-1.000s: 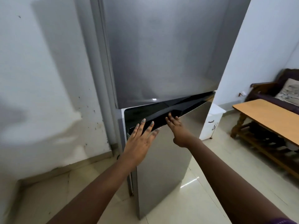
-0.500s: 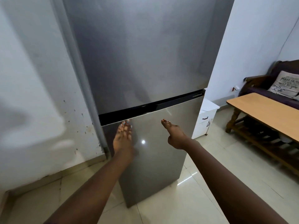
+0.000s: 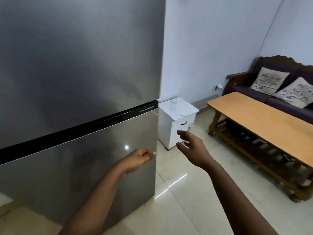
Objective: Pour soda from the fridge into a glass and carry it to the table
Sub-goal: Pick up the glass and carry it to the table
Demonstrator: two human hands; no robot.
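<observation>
Fridge (image 3: 76,68) fills the left half of my view, both doors shut, a black strip (image 3: 76,133) dividing upper door from lower. I see no soda anywhere; I judge it is inside, behind the doors. Left hand (image 3: 138,158) hangs in front of the lower door near its right edge, fingers loosely curled, holding nothing; I cannot tell whether it touches the door. Right hand (image 3: 191,146) hovers just past the fridge's right edge, fingers spread in a loose half-open curve, also empty. Beyond it a small white cabinet (image 3: 174,131) stands beside the fridge with a clear glass (image 3: 173,104) on top. Further right is the wooden counter (image 3: 260,122), then a dark sofa (image 3: 271,85) with two cushions.

Risks: the glass sits close to the fridge's right side, so a door swung wide or a careless reach could knock it over. The glossy floor could be slippery when I carry a full glass.

Hidden: the fridge top and left side are cut off, the glass is faint and hard to read, and the sofa's right end leaves the view.
</observation>
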